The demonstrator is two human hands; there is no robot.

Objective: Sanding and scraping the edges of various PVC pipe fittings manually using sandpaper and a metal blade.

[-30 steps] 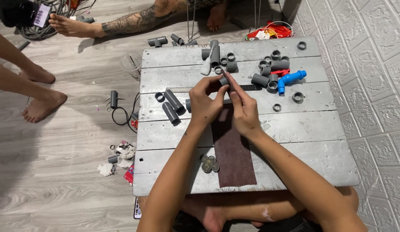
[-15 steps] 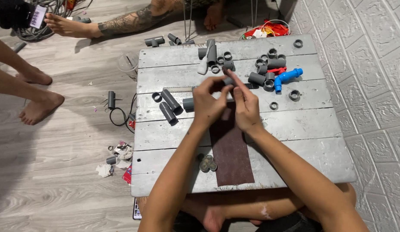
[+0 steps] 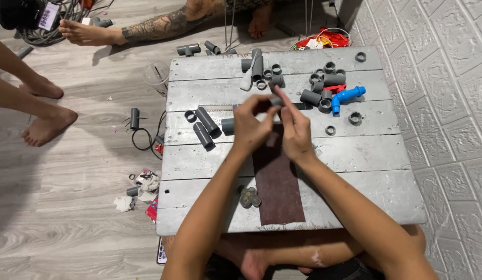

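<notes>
Both my hands meet over the middle of a low grey plank table (image 3: 355, 171). My left hand (image 3: 252, 126) and my right hand (image 3: 294, 128) together pinch a small grey pipe fitting (image 3: 275, 101) between the fingertips. A dark brown sheet of sandpaper (image 3: 276, 186) lies on the table under my wrists. A cluster of small grey rings (image 3: 249, 197) sits at its left edge. Two short grey pipe pieces (image 3: 205, 127) lie to the left of my left hand.
Several grey fittings (image 3: 324, 88) and a blue elbow fitting (image 3: 346, 97) lie at the table's far right, a white tube (image 3: 246, 80) at the far middle. Other people's bare feet (image 3: 46, 124) and a leg (image 3: 147, 26) are on the wood floor. A tiled wall (image 3: 448, 103) stands at right.
My hands stayed together over the table's middle, turning the small fitting slightly between the fingers. The view shifted a little.
</notes>
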